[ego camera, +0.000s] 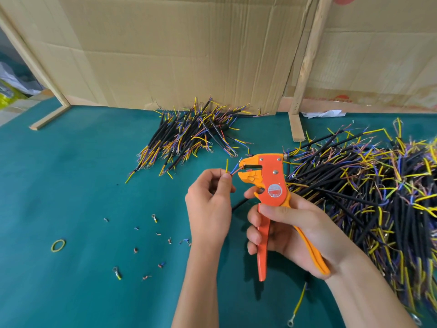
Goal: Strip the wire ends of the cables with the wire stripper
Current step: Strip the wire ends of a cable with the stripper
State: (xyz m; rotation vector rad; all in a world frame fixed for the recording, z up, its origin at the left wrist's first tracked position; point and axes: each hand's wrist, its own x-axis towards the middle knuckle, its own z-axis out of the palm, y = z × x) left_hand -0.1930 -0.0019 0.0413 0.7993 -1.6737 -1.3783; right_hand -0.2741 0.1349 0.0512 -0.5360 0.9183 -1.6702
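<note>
My right hand (290,230) grips the handles of an orange wire stripper (268,183), its jaws pointing left and slightly parted. My left hand (210,200) pinches a black cable (239,204) near its end. The cable's thin red and blue wires (235,171) reach into the stripper's jaws, while its yellow wire (227,165) sticks straight up beside them. The cable's black sheath runs down behind my left hand toward the stripper handles.
A small pile of black cables (189,138) lies at the back by the cardboard wall (177,50). A large heap of cables (369,190) fills the right side. Cut insulation bits and ring terminals (153,233) and a yellow rubber band (58,245) lie on the green mat (71,185).
</note>
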